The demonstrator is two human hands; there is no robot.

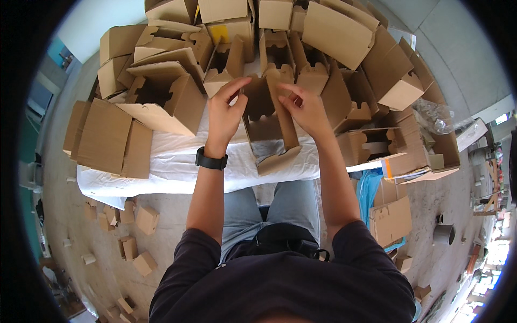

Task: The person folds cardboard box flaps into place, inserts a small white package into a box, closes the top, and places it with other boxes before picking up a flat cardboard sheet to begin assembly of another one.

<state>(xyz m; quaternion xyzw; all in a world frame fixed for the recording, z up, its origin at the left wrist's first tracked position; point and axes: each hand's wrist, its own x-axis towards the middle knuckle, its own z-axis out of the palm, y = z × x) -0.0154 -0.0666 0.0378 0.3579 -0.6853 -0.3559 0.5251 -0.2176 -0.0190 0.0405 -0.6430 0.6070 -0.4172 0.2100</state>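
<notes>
An open cardboard box (264,128) with notched inner edges stands in front of me on a white cloth (231,171). My left hand (226,114), with a black watch (211,159) on the wrist, has its thumb and index finger bent at the box's left wall. Against the right wall, my right hand (308,110) has its index finger and thumb curled on the cardboard. The other fingertips are partly hidden. Toward me, a loose end flap (279,161) of the box tilts out over the cloth.
Several open cardboard boxes (167,99) crowd the table's left and far sides. A larger carton (417,145) holding clear plastic wrap (433,119) stands at the right. Blue plastic (368,194) hangs below it. Small boxes (147,220) lie on the floor at left.
</notes>
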